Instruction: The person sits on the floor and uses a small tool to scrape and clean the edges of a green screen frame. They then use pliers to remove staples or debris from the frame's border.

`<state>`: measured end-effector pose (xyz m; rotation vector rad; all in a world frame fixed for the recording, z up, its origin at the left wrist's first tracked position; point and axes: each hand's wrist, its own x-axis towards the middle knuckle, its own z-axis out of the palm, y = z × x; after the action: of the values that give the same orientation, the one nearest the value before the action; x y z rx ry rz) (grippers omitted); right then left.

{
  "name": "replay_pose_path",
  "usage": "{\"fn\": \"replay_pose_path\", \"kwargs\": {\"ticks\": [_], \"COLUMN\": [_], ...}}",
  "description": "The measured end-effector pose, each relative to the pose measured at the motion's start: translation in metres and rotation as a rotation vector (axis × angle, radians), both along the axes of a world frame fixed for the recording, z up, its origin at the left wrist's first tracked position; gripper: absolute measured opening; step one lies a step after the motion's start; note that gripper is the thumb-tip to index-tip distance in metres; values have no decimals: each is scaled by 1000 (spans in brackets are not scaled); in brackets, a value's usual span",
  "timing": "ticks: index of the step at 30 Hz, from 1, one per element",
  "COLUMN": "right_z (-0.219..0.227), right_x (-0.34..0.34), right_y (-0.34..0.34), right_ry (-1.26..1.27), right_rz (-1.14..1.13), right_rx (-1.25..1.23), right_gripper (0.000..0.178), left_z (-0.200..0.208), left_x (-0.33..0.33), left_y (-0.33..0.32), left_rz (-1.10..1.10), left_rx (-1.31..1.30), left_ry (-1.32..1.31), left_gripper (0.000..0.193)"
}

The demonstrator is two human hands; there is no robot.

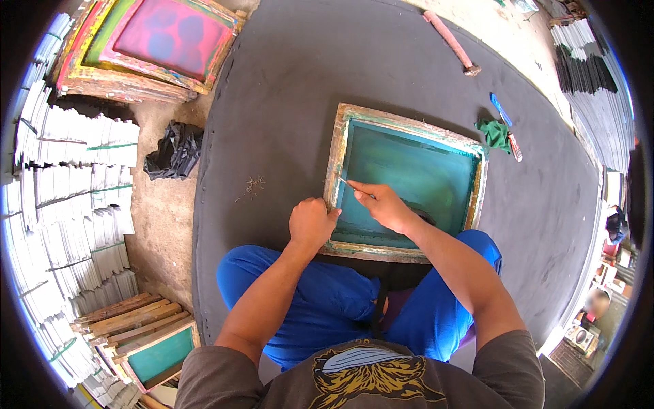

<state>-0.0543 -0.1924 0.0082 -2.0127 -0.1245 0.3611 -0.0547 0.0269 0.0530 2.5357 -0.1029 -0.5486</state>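
Note:
A wooden screen-printing frame with teal mesh lies in front of my crossed legs, tilted slightly. My left hand is closed on its left rail, near the lower corner, with the thumb on the wood. Pinched in my right hand is a thin metal tool, perhaps a small screwdriver; its tip meets the left rail above my left hand. The fingers hide much of its handle. A dark object under my right wrist is mostly hidden. Left of the frame sits a small heap of thin bits, possibly pulled staples.
On the dark tabletop lie a hammer, a green cloth and a blue-handled tool. Stacked colourful frames, a black plastic bag and bundled white sheets stand left. More frames lean lower left.

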Motion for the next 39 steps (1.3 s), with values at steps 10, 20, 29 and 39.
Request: {"fn": "replay_pose_path", "kwargs": {"ticks": [10,20,29,39], "right_z": [85,79,70,64], "right_x": [3,-14,-25,-41], "right_y": [16,32,51,39], "right_ry": [850,430,92,38], "right_rz": [-248,-248,-166,-188], "right_rx": [275,-71,-295,-307], "right_gripper": [51,54,48,46], "left_z": [9,2,-9,-14], "left_x": [3,19,35,25], "left_y": [-3,-1,26,25], "left_rz": [3,-60,-174,-207], "left_rx": [50,49,52,4], "left_ry": [15,33,-97,-117], "left_gripper": [34,31,30,38]}}
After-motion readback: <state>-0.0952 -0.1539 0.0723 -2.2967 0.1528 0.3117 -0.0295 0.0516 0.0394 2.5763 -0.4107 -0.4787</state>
